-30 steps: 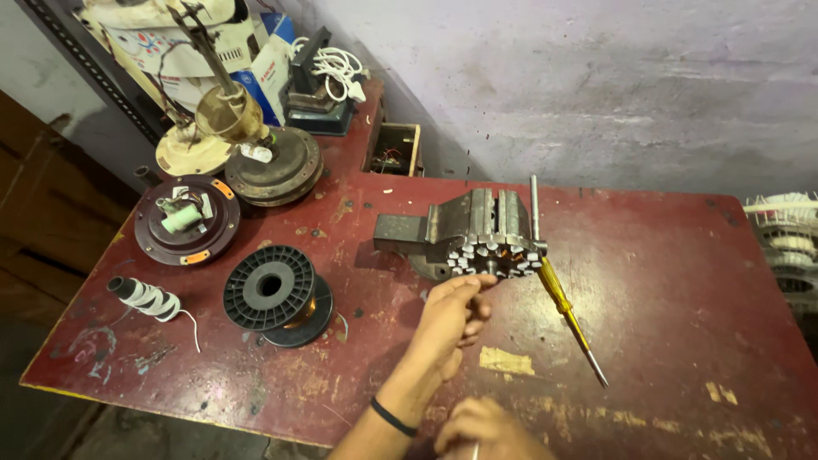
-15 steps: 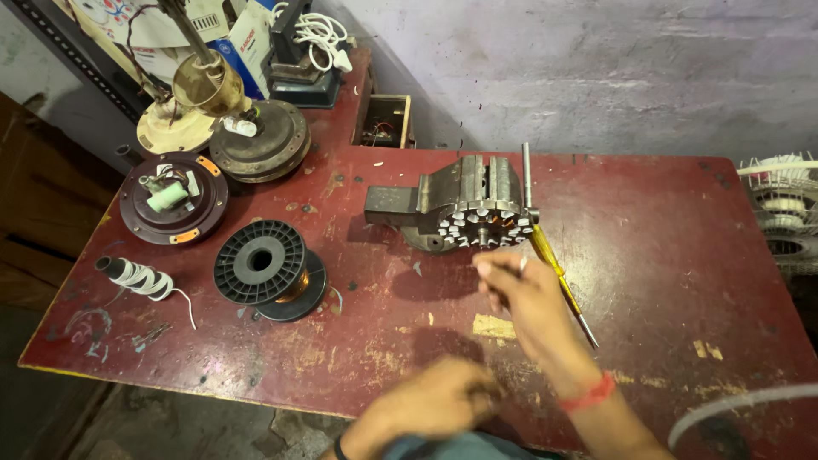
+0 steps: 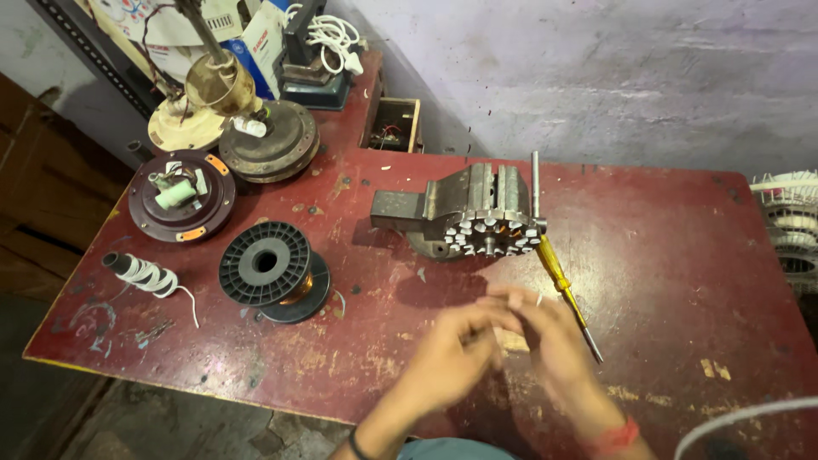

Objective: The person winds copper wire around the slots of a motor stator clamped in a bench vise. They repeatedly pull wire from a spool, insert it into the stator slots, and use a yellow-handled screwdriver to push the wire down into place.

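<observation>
My left hand [image 3: 452,351] and my right hand [image 3: 552,341] are together over the red table [image 3: 665,255], fingertips touching, both blurred by motion. Whether they pinch anything between them does not show. Just beyond them a grey bench vise [image 3: 460,200] clamps a round motor stator [image 3: 490,237] with copper windings. A yellow-handled screwdriver [image 3: 561,279] lies on the table beside my right hand, its tip pointing toward me. My right wrist wears a red band and my left a dark one.
A black wire spool [image 3: 264,268] sits left of centre. A small white coil [image 3: 141,273] and brown fan motor housings [image 3: 181,200] [image 3: 273,149] lie at the left. A small wooden box [image 3: 392,126] stands at the back. A white wire [image 3: 741,417] curves at the lower right.
My right hand has drawn back from the stator toward me. My left hand has come forward to meet it. The camera view has shifted slightly.
</observation>
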